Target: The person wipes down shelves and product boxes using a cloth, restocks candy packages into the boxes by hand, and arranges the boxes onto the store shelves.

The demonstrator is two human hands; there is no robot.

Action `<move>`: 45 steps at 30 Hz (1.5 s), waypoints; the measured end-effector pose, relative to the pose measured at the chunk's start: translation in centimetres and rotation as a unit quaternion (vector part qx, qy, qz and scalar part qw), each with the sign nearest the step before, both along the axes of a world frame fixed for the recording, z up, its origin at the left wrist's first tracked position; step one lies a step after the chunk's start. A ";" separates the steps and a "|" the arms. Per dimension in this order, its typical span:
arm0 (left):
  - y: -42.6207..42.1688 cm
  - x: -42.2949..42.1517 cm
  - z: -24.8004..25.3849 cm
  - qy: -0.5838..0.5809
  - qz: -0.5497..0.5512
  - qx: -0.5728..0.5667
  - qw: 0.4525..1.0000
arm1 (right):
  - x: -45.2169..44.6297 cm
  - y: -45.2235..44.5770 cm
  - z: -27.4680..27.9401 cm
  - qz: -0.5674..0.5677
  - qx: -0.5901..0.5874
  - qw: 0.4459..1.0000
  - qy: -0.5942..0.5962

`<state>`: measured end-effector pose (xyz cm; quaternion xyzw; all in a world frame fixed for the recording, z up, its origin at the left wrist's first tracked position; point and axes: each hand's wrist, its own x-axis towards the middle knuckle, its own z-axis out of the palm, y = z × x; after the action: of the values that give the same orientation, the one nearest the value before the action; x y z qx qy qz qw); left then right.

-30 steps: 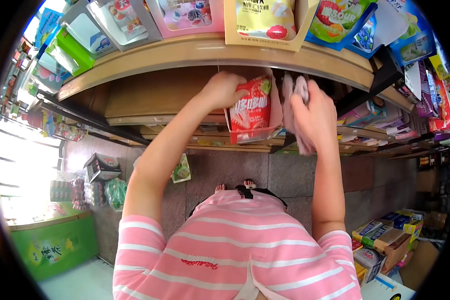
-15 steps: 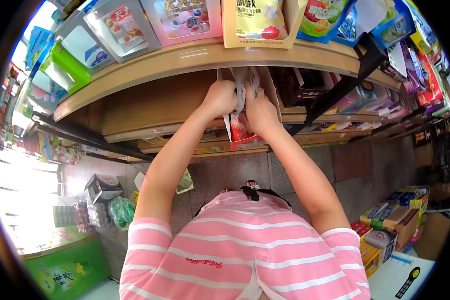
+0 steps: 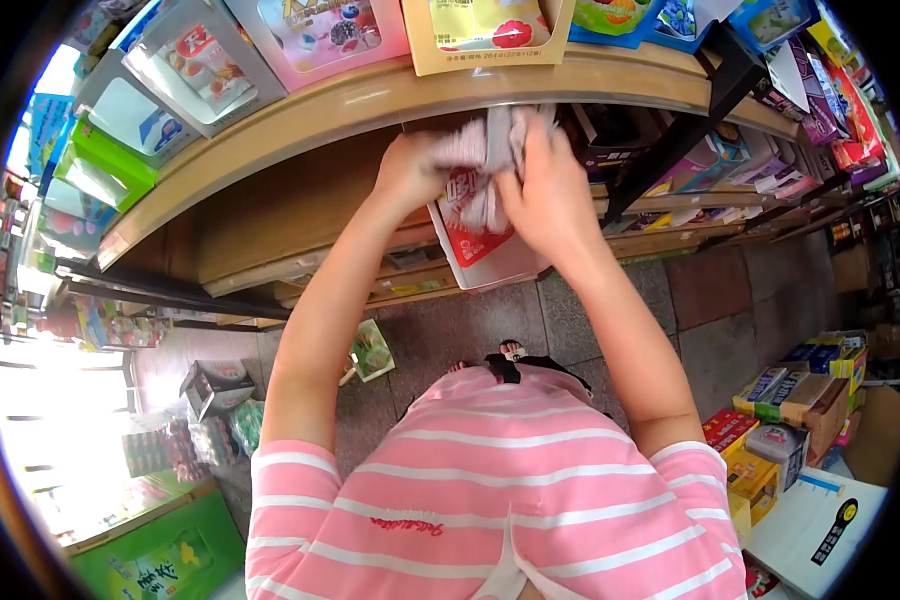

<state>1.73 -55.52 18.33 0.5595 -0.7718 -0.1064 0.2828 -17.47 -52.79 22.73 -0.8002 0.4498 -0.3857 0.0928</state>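
Observation:
A grey-pink cloth (image 3: 507, 150) is bunched between my two hands over a white and red box (image 3: 475, 262). The cloth is smeared by motion. My left hand (image 3: 410, 175), also blurred, is closed on the cloth's left end. On the other side, my right hand (image 3: 550, 190) grips the cloth with thumb and fingers. The box stands tilted at the front of a wooden shelf (image 3: 290, 215), its printed red face partly covered by the cloth. What lies inside the box is hidden.
Above my hands, the upper shelf's edge (image 3: 370, 95) carries several candy display boxes, among them a yellow one (image 3: 490, 55). A dark shelf bracket (image 3: 660, 150) is at the right. Stacked cartons (image 3: 795, 400) stand low right; a green box (image 3: 160, 545) is low left.
The cloth has come up out of the box and now lies across its front. My hands have moved farther apart, and the box's printed face has come into view.

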 end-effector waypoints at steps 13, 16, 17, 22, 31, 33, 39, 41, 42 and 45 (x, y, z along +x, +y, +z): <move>-0.4 0.9 0.4 0.143 0.103 0.037 0.984 | -1.1 -1.0 -2.0 0.073 0.143 0.982 0.099; 0.2 1.5 0.9 0.140 0.129 0.040 0.981 | -3.7 0.4 -1.7 0.079 0.006 0.995 -0.055; 0.0 1.7 0.7 0.162 0.115 0.002 0.980 | -4.1 0.8 -1.6 0.082 0.004 0.995 -0.056; -0.9 1.1 1.4 0.332 0.125 -0.044 0.934 | -5.2 -1.5 -2.2 0.111 -0.044 0.993 -0.006; -0.9 0.5 1.8 0.692 0.133 -0.056 0.707 | -2.7 -1.1 -0.8 0.004 0.064 0.977 0.201; 0.2 1.5 2.2 0.735 0.123 -0.061 0.664 | -2.4 -1.9 -0.6 -0.030 0.061 0.977 0.202; 4.5 7.6 1.2 0.779 0.021 -0.077 0.622 | -2.6 -6.8 -2.6 -0.084 0.007 0.970 0.226; 8.3 8.4 1.8 0.752 -0.031 0.016 0.658 | -2.1 -7.9 -2.0 -0.089 0.043 0.966 0.237; 9.8 9.0 1.2 0.732 -0.007 0.039 0.680 | -1.6 -8.7 -1.8 -0.097 0.076 0.961 0.247; 13.1 10.1 -0.1 0.707 0.025 0.047 0.705 | -1.6 -11.7 -3.3 -0.099 0.044 0.984 0.142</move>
<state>11.80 -42.41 18.20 0.3518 -0.3257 -0.4996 0.7215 -19.09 -64.46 19.38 -0.7935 0.5520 -0.2551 0.0238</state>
